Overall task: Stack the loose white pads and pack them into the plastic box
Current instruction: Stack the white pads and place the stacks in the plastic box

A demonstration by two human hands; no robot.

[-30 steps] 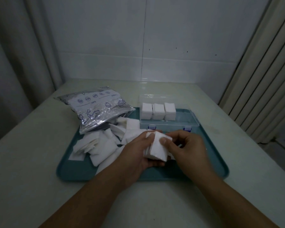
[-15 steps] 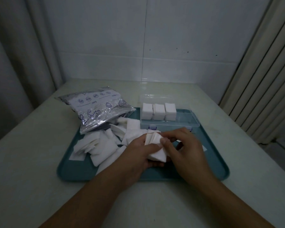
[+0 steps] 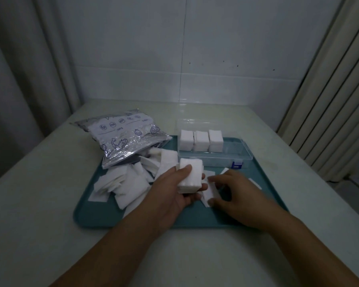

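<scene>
My left hand (image 3: 170,195) holds a stack of white pads (image 3: 192,176) over the middle of the teal tray (image 3: 95,216), thumb on top. My right hand (image 3: 234,195) is lowered beside it onto a loose pad (image 3: 208,193) lying on the tray, thumb and fingers pinching at its edges. More loose pads (image 3: 126,183) are heaped on the tray's left half. The clear plastic box (image 3: 230,154) stands open at the tray's far side, with three pad stacks (image 3: 201,140) filling its left part.
A silver printed pouch (image 3: 126,137) lies across the tray's far left corner, partly over the pads. Single pads (image 3: 255,184) lie right of my right hand. The tray sits on a pale table; a wall and curtains close off the far and left sides.
My right hand has let go of the stack and dropped right onto a loose pad on the tray. The left hand now holds the stack alone, tilted flatter.
</scene>
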